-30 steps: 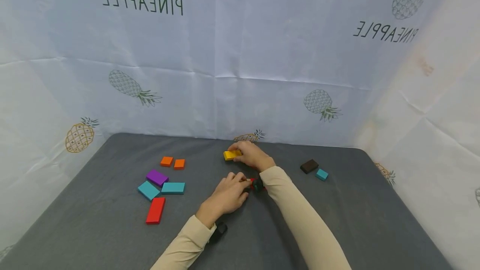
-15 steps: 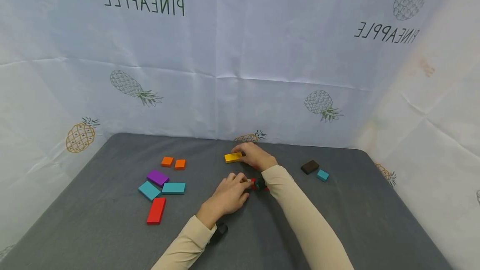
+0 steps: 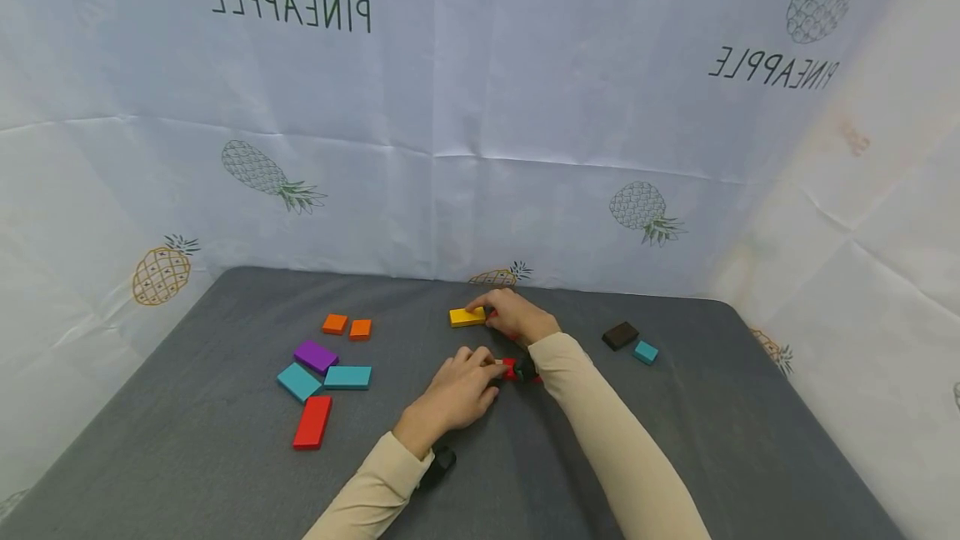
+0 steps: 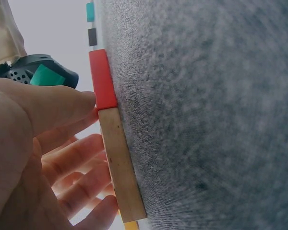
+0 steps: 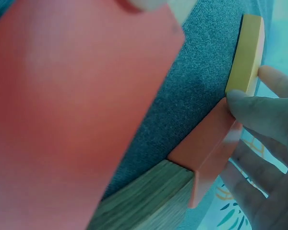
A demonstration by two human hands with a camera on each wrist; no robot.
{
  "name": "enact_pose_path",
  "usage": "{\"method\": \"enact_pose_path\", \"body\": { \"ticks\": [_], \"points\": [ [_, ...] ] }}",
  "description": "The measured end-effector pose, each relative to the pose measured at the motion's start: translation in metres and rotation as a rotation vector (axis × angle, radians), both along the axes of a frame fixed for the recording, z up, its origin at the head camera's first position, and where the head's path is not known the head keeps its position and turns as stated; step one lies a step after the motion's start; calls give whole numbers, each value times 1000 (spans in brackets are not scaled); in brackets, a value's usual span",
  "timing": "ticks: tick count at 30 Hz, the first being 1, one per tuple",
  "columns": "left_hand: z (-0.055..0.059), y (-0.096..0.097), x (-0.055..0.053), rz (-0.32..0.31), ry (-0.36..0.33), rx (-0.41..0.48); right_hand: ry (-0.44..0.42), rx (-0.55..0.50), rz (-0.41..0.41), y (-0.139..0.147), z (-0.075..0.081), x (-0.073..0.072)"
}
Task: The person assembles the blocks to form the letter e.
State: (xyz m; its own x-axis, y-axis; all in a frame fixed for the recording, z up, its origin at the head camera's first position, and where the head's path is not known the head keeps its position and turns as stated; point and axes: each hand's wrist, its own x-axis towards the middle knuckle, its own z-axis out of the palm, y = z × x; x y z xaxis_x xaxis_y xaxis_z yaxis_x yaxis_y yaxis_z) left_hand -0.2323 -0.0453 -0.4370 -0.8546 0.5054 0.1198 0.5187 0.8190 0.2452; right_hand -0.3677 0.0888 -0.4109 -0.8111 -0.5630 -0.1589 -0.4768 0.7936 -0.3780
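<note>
White cloth (image 3: 450,90) printed with pineapples and mirrored lettering hangs behind a desk (image 3: 187,423) covered in dark grey fabric. Well to the left of both hands, two small orange blocks (image 3: 334,323) lie just beside each other. Closer to the left hand's wearer and also left of that hand are a purple block (image 3: 316,356), two flat teal blocks (image 3: 347,377) and a long red slab (image 3: 312,422), grouped tightly. The left hand (image 3: 456,387) is relaxed, its fingers loosely bent along a bare wooden block (image 4: 121,163), pale brown with small dark specks, without clasping it. Its thumb tip touches the near red block (image 4: 102,79), plain and straight-edged, which meets the wooden one end to end. Just beyond the left hand, the right hand (image 3: 519,315) rests its index fingertip on a smooth, bright yellow block (image 3: 465,318). Its thumb sits at the corner where that block meets the far red block (image 5: 206,139), and the other fingers lie on the far side; I cannot tell whether they grip it or only touch. Beneath this hand, a second wooden block (image 5: 149,201) with striped grain abuts the far red block, tinted greenish in the right wrist view. Right of both hands, a dark brown block (image 3: 620,336) lies near a small teal block (image 3: 645,352).
</note>
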Motion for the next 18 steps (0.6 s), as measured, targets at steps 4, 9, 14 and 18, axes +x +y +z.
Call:
{"method": "enact_pose_path", "body": {
  "ticks": [4,9,14,18],
  "points": [
    [-1,0,0,-2,2,-1,-7,-19,-7,1,-1,1],
    [0,0,0,-1,-1,-4,-2,-33,-13,1,-2,1],
    [1,0,1,-2,-5,-2,30,-56,-13,0,-4,1],
    [1,0,1,-2,1,-3,41,-62,-29,-1,-5,2]
  ]
}}
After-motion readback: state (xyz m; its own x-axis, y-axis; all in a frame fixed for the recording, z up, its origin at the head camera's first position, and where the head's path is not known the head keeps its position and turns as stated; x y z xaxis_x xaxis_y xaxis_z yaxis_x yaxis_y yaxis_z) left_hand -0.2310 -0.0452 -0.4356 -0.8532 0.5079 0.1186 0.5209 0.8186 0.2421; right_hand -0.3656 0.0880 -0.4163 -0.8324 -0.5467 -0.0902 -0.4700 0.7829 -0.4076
